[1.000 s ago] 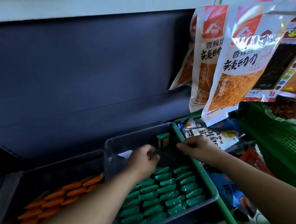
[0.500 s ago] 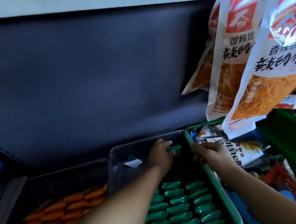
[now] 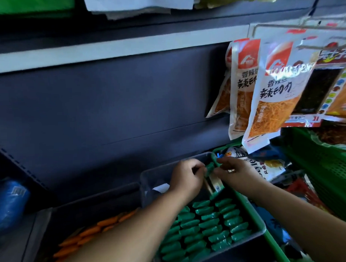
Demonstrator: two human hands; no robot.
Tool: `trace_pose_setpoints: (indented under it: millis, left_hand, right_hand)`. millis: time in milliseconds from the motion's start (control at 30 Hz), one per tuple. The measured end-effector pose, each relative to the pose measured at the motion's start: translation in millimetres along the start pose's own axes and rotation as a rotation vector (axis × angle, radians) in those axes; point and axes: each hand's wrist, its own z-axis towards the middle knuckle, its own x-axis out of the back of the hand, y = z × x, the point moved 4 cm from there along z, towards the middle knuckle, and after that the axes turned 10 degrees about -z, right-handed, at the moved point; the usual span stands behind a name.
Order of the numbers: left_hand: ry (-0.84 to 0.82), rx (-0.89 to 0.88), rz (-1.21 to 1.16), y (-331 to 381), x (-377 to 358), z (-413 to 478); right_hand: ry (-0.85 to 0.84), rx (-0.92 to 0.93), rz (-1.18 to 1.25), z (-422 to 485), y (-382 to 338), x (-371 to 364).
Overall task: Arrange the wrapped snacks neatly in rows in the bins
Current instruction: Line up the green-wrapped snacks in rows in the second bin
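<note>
The rows (image 3: 208, 223) fill most of the bin (image 3: 148, 175), not its back. Fingers (image 3: 197, 165) of left hand (image 3: 186, 176) and right hand (image 3: 235, 174) pinch one snack (image 3: 210, 166).

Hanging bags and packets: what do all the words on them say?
"香辣丝": white-and-orange hanging plastic bags.
Bags' big brush characters: unreadable.
"yle": part of a word, white crinkly packet below.
Red-and-black hanging pack, yellow characters: blurred.
Green wrapped snacks, orange wrapped snacks: nothing readable.
</note>
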Motion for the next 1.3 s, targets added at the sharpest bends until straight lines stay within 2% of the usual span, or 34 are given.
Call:
trace_pose_setpoints:
  millis: [200,300,467,600,733,1000,1100,1200,1300]
  left_hand:
    - [0.000,-0.042,-0.125,39,28,-46]
    - [-0.012,0.014,-0.205,39,35,-55]
    - [-0.079,0.179,-0.319,28,43,-56]
    - [-0.102,0.166,-0.360,28,51,-55]
    - [-0.313,0.155,-0.276,20,40,-60]
    - [-0.401,0.071,-0.176,21,33,-59]
    - [-0.385,0.022,-0.043,22,31,-58]
    - [-0.271,-0.094,0.257,34,35,-61]
    - [-0.206,-0.118,0.267,41,31,-64]
  right_hand:
    - [-0.050,-0.003,0.123,-40,-21,-3]
    - [-0.074,-0.054,0.202,-51,-24,-5]
    - [-0.247,-0.097,0.265,-55,-19,-11]
    - [-0.317,-0.105,0.345,-52,-21,-7]
    - [-0.257,-0.119,0.428,-44,-21,-10]
    - [-0.154,-0.118,0.462,-36,-18,-5]
    - [-0.159,-0.134,0.494,-37,-15,-3]
    - [-0.140,-0.148,0.505,-39,-15,-1]
    - [-0.170,-0.138,0.487,-42,-15,-4]
